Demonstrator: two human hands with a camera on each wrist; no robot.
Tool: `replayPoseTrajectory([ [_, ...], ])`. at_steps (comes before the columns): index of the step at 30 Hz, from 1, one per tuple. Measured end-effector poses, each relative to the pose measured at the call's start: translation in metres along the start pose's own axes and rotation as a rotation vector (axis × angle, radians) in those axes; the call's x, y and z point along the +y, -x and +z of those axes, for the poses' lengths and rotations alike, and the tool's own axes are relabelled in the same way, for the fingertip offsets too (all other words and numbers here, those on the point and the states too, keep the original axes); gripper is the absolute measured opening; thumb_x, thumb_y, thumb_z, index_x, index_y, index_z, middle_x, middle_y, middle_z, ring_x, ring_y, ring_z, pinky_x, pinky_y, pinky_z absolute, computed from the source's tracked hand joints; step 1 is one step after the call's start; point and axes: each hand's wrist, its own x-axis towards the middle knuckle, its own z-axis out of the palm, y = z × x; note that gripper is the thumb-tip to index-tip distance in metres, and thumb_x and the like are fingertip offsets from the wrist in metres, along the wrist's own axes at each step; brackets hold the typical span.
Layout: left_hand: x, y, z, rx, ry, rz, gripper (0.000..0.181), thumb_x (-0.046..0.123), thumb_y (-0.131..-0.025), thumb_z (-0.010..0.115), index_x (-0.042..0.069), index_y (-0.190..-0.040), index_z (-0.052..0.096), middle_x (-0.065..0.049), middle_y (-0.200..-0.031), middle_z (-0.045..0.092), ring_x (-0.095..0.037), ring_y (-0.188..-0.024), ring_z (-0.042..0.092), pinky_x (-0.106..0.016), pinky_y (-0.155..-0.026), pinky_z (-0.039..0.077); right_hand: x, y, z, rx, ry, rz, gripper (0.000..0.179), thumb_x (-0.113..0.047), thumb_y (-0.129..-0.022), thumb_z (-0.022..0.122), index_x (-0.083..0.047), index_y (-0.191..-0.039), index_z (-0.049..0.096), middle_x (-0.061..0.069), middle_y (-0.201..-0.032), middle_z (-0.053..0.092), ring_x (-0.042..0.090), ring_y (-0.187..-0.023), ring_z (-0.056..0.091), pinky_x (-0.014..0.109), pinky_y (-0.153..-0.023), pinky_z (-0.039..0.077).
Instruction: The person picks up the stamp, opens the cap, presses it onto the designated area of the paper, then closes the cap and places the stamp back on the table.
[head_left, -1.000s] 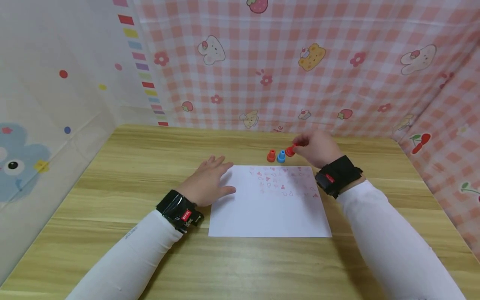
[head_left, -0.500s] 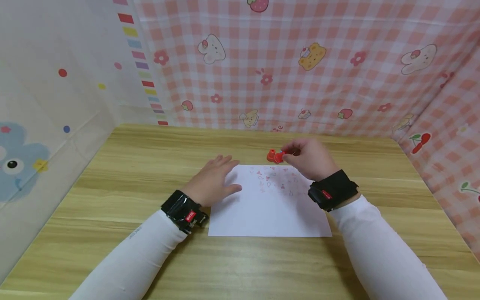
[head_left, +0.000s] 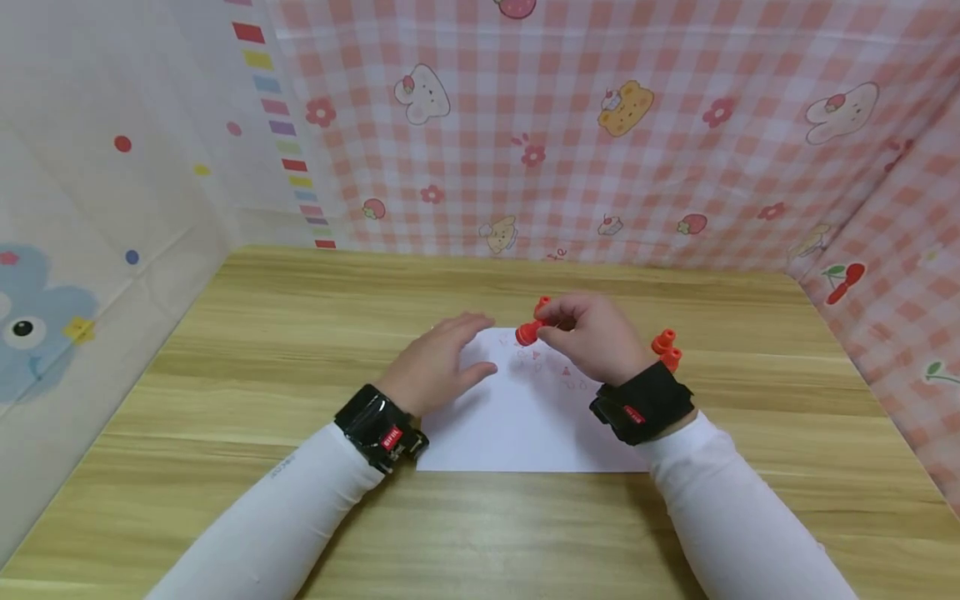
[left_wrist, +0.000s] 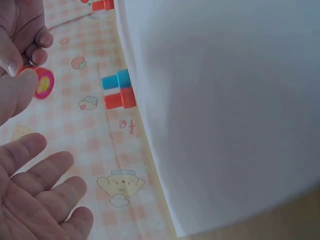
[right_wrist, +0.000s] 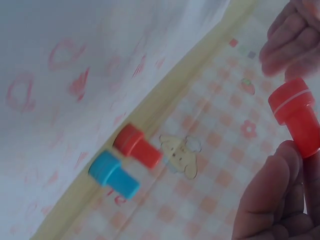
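Note:
My right hand (head_left: 596,337) pinches a red stamp (head_left: 528,332) over the far edge of a white sheet of paper (head_left: 495,433). In the left wrist view the stamp's face (left_wrist: 45,84) shows pink and yellow. Fingers spread, my left hand (head_left: 438,362) hovers at the paper's left side and holds nothing. Small reddish prints (right_wrist: 80,84) mark the upper part of the sheet. Just beyond it stand another red stamp (right_wrist: 137,145) and a blue stamp (right_wrist: 114,173), the blue one hidden behind my right hand in the head view.
Two more red stamps (head_left: 664,341) stand on the wooden table (head_left: 480,533) right of the paper, beside my right wrist. A pink checked cloth (head_left: 480,158) hangs along the table's back edge, and white patterned cloth (head_left: 150,208) covers the left side.
My right hand has carried the red stamp leftward and nearer, past the blue stamp to the paper's far edge. The left hand has shifted slightly right. Two red stamps on the right came into view.

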Motion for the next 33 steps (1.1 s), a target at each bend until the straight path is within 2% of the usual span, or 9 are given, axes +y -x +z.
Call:
replayPoseTrajectory([
  [7, 0.006, 0.000, 0.004, 0.002, 0.026, 0.006, 0.065, 0.035, -0.097, 0.077, 0.013, -0.154, 0.052, -0.007, -0.157, 0.057, -0.028, -0.151, 0.047, -0.051, -0.123, 0.040, 0.000, 0.004, 0.010, -0.012, -0.046, -0.052, 0.017, -0.014, -0.095, 0.077, -0.010, -0.112, 0.080, 0.007, -0.099, 0.077, 0.023, -0.089, 0.065, 0.031, -0.073, 0.054],
  [19, 0.010, -0.004, 0.010, 0.012, 0.049, 0.059, 0.057, 0.031, -0.099, 0.076, 0.011, -0.149, 0.058, -0.008, -0.150, 0.062, -0.026, -0.141, 0.059, -0.048, -0.117, 0.048, 0.000, 0.007, 0.017, -0.043, -0.097, -0.083, 0.017, -0.013, -0.095, 0.077, -0.007, -0.111, 0.079, 0.009, -0.100, 0.077, 0.022, -0.090, 0.067, 0.029, -0.076, 0.056],
  [26, 0.009, -0.003, 0.011, 0.019, 0.070, 0.037, 0.046, 0.029, -0.100, 0.075, 0.012, -0.141, 0.064, -0.006, -0.145, 0.067, -0.024, -0.138, 0.062, -0.048, -0.116, 0.050, -0.003, 0.008, 0.019, -0.047, -0.125, -0.079, 0.018, -0.012, -0.095, 0.078, -0.007, -0.113, 0.079, 0.009, -0.102, 0.077, 0.022, -0.091, 0.066, 0.030, -0.078, 0.057],
  [33, 0.010, -0.003, 0.010, 0.044, 0.071, 0.062, 0.041, 0.028, -0.100, 0.074, 0.011, -0.138, 0.067, -0.006, -0.140, 0.070, -0.024, -0.135, 0.064, -0.047, -0.114, 0.051, -0.003, 0.009, 0.019, -0.058, -0.137, -0.077, 0.019, -0.011, -0.095, 0.077, -0.007, -0.114, 0.078, 0.009, -0.103, 0.076, 0.022, -0.091, 0.064, 0.030, -0.077, 0.056],
])
